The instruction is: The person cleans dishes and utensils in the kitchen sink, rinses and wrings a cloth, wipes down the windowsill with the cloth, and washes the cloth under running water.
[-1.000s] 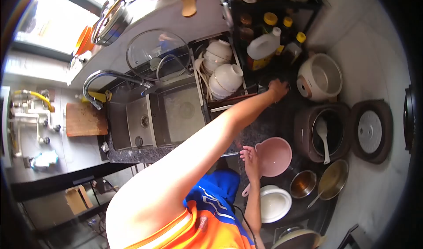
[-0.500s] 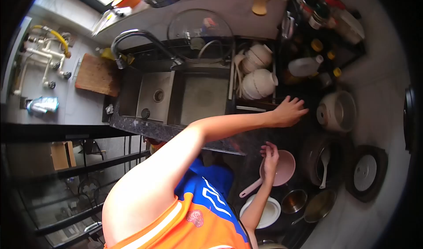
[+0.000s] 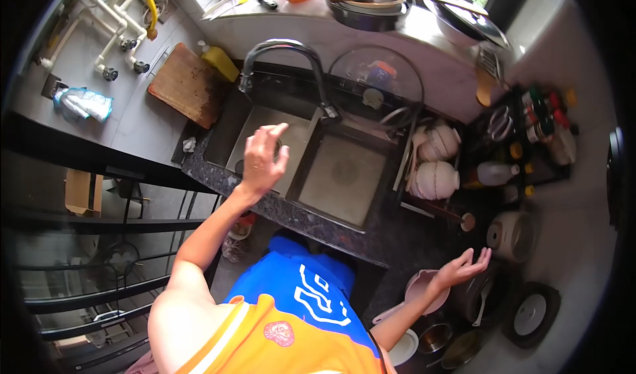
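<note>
My left hand [image 3: 264, 160] is over the left basin [image 3: 291, 132] of the double sink, beneath the curved faucet [image 3: 288, 45]. Its fingers are partly bent and the thumb stands apart, with nothing in it. To the right, my right hand [image 3: 462, 268] is held palm up with fingers spread and holds nothing. Below that hand and forearm is a pink pan [image 3: 419, 286] with a handle, partly covered by the arm. A pale rice cooker [image 3: 513, 236] stands just beyond the fingertips. The right basin [image 3: 341, 182] lies between my hands.
White bowls [image 3: 434, 180] sit in a rack right of the sink. A glass lid [image 3: 351, 69] leans behind it. A cutting board [image 3: 182, 86] and yellow bottle [image 3: 222, 62] stand at left. Dark pots, a metal bowl [image 3: 436, 337] and condiment bottles [image 3: 540, 125] crowd the right side.
My left hand has swung left from beside the bowl rack to over the left basin. My right hand has moved right, past the pink pan, and turned palm up. The view has shifted.
</note>
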### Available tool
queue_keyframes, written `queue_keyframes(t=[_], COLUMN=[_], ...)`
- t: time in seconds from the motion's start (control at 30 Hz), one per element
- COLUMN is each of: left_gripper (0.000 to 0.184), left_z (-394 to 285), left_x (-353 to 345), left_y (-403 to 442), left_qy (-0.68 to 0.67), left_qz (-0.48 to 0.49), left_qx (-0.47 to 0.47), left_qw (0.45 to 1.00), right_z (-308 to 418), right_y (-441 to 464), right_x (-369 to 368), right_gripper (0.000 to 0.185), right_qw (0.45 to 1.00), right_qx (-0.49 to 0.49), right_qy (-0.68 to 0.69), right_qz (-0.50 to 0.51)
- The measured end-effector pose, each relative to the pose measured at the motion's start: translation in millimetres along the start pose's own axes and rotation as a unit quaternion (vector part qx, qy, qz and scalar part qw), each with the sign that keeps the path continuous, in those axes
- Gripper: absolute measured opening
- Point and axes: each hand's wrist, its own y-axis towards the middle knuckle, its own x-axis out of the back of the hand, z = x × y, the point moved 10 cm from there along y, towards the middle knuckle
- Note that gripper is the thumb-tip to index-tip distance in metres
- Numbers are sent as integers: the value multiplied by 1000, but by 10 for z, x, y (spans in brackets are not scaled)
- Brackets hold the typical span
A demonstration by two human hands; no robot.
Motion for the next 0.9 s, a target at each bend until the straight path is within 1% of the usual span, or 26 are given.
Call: queue_keyframes(t=[0.03,0.07,0.1,0.13,0.17,0.2,0.23,0.27,0.3,0.33,0.37,0.4,0.47,0.53,0.6,0.67,0.7,0.73,0.8,0.87,0.9], left_gripper=[43,45,46,47,48,46,45,44,42,42,41,41,40,37,34,30,30,31,38,39,39], left_z=[327,710,1102,1472,1844,2140,2211,2299,2419,2615,2878,3127,3435,3690,3861,3906,3922,4014,4125,4164,4216], left_x=[78,28,-70,-139,-166,-131,39,228,376,431,465,482,609,696,750,800,772,655,528,418,339], left_y=[-24,-82,-163,-268,-409,-462,-404,-299,-211,-152,-49,48,390,837,1362,1924,2192,2448,2872,3198,3271], left_qy=[2,18,62,107,73,-8,-3,6,14,11,-30,-72,-82,-115,-112,-94,-79,-63,29,94,93], left_qz=[-10,14,39,69,118,103,85,69,41,48,46,42,23,5,-26,-41,-46,-32,-68,-4,-3], left_qx=[28,65,97,127,178,243,231,216,188,184,208,233,201,164,107,54,22,1,-60,-28,-24], left_qw=[1000,998,993,984,974,965,969,974,981,982,977,969,976,980,988,993,996,997,995,995,995], right_z=[216,363,130,-113,-65,-211,-117,523,1139,1604,1746,1882,2766,3631,4362,4892,5134,5380,5940,6305,6423], right_y=[-28,-91,-132,-182,-256,-339,-511,-573,-654,-747,-857,-965,-1060,-1130,-1186,-1218,-1202,-1200,-1107,-1031,-1066], right_x=[-145,-279,-563,-1038,-1178,-1373,-1527,-1534,-1650,-1806,-2046,-2314,-2749,-3200,-3678,-4245,-4493,-4713,-4935,-5318,-5539], right_gripper=[42,43,46,45,45,45,45,46,45,43,39,35,32,28,22,14,11,9,12,19,22], right_qw=[997,986,992,967,967,972,960,978,972,964,976,974,964,936,906,879,874,866,876,867,860], right_qx=[61,121,93,120,122,4,-119,27,59,94,59,-44,82,119,183,249,283,319,361,319,318], right_qy=[-35,-70,-72,-183,-184,-164,-143,-158,-174,-191,-89,40,49,129,173,173,162,152,107,120,71], right_qz=[-43,-89,-44,131,129,170,207,137,148,158,191,217,250,304,340,368,360,353,302,362,394])
